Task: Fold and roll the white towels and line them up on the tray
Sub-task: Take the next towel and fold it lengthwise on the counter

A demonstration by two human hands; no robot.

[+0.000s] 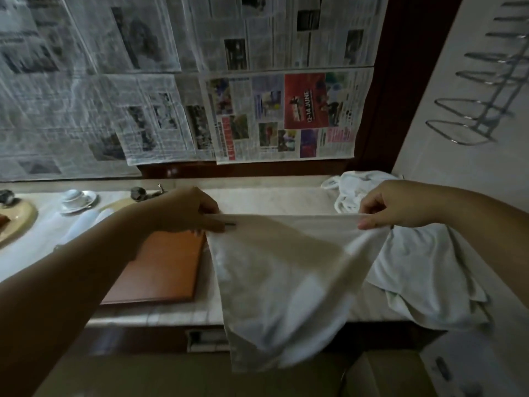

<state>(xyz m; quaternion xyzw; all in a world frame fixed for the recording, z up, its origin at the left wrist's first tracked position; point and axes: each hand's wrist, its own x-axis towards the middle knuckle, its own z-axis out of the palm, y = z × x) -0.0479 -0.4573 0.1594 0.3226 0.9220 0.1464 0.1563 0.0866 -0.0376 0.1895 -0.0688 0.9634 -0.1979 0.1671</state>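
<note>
The white towel [274, 282] hangs over the counter's [160, 316] front edge, its top edge stretched between 2 hands held apart: the left hand [186, 210] and right hand [398, 204] each pinch a corner. Beside it lies the orange tray [160, 270]; more towels [423, 270] are heaped at right.

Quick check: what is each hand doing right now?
Left hand: pinching the towel's top left corner.
Right hand: pinching the towel's top right corner.
</note>
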